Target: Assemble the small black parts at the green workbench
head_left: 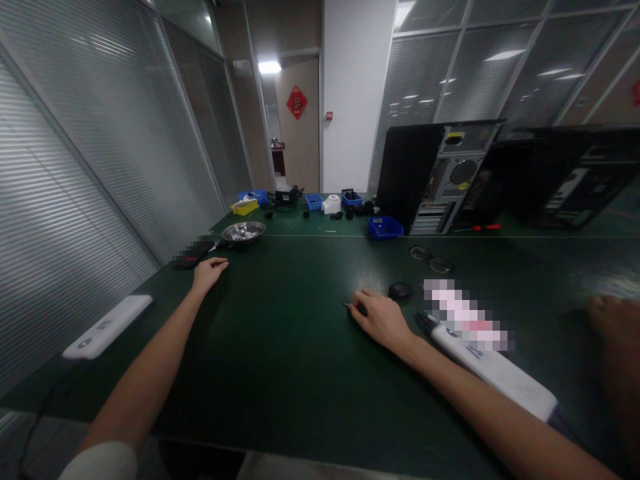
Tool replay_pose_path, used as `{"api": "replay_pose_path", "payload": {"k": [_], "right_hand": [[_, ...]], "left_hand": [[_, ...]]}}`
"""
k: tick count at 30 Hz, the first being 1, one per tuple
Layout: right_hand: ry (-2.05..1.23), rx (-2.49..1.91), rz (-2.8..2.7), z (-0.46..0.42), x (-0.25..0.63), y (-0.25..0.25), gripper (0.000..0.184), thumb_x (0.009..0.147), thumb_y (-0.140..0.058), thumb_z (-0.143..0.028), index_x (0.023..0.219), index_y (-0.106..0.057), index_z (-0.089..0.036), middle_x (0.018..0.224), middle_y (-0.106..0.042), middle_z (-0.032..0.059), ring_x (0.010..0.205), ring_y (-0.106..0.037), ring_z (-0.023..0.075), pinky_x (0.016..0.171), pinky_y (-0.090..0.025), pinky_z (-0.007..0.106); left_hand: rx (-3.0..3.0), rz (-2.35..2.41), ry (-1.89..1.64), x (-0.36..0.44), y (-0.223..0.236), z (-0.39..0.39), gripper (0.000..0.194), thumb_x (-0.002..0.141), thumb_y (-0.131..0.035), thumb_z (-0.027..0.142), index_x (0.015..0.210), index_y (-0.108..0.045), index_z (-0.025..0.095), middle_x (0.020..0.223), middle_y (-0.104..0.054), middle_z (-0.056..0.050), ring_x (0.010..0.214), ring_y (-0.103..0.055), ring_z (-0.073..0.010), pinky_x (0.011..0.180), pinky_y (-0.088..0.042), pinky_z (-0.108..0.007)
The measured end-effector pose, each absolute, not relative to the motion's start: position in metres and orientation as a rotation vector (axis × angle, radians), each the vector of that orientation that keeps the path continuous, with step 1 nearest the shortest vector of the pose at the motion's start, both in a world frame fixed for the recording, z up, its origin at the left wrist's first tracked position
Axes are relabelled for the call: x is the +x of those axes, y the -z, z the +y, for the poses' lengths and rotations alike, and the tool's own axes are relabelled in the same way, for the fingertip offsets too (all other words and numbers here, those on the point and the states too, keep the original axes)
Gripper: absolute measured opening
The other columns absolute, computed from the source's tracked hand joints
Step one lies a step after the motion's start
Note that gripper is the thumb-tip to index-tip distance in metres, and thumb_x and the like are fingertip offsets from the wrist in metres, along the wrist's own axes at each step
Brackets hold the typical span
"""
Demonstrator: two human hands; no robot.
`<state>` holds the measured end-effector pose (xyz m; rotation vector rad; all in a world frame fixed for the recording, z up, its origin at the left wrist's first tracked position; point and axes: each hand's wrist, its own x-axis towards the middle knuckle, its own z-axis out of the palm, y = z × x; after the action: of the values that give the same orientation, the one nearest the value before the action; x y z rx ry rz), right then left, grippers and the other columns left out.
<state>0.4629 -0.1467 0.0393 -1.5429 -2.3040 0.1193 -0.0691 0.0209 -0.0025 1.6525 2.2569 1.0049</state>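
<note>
My left hand (210,275) is at the left of the green table (280,333), just in front of a shiny metal bowl (243,233) with small pale things in it. Its fingers are pressed together, and I cannot make out whether anything is between them. My right hand (380,317) rests on the table right of the middle. Its fingers are curled around a thin dark pen-like tool (347,305), whose tip points left. A black computer mouse (401,291) lies just beyond that hand, and a white handheld device with a dark nose (493,363) lies beside the forearm.
Another person's hand (615,320) is blurred at the right edge. Glasses (431,260) lie beyond the mouse. Computer cases (407,177) stand at the back right. Blue bins (385,228) and a yellow tray (245,207) sit farther back. A white device (107,327) lies at left.
</note>
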Motion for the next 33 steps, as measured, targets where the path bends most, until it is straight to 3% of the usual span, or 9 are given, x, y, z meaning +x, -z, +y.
{"api": "replay_pose_path", "payload": {"k": [9, 22, 33], "right_hand": [[-0.099, -1.541, -2.294, -0.145, 0.463, -0.036, 0.017, 0.099, -0.051, -0.036, 0.09, -0.058, -0.023, 0.091, -0.061, 0.0007, 0.071, -0.057, 0.0129, 0.06, -0.029, 0.025], [-0.159, -1.546, -2.295, -0.147, 0.462, -0.042, 0.017, 0.099, -0.051, -0.036, 0.093, -0.059, -0.023, 0.094, -0.062, 0.0009, 0.074, -0.059, 0.0129, 0.062, -0.033, 0.024], [-0.169, -1.559, -2.304, -0.148, 0.461, -0.044, 0.015, 0.099, -0.051, -0.034, 0.094, -0.06, -0.023, 0.095, -0.063, 0.0015, 0.075, -0.059, 0.0134, 0.064, -0.035, 0.025]], "left_hand": [[1.631, 2.256, -1.03, -0.066, 0.002, 0.022, 0.027, 0.086, -0.063, 0.038, 0.102, -0.078, 0.022, 0.108, -0.075, -0.006, 0.103, -0.067, -0.0263, 0.092, -0.047, -0.032], [1.4, 2.211, -1.13, -0.065, -0.001, 0.025, 0.029, 0.075, -0.069, 0.031, 0.102, -0.079, 0.026, 0.106, -0.077, -0.003, 0.103, -0.067, -0.0257, 0.09, -0.048, -0.034], [1.318, 2.275, -1.124, -0.057, -0.009, 0.023, 0.029, 0.071, -0.07, 0.028, 0.097, -0.08, 0.021, 0.098, -0.077, -0.007, 0.095, -0.068, -0.0276, 0.087, -0.051, -0.036]]}}
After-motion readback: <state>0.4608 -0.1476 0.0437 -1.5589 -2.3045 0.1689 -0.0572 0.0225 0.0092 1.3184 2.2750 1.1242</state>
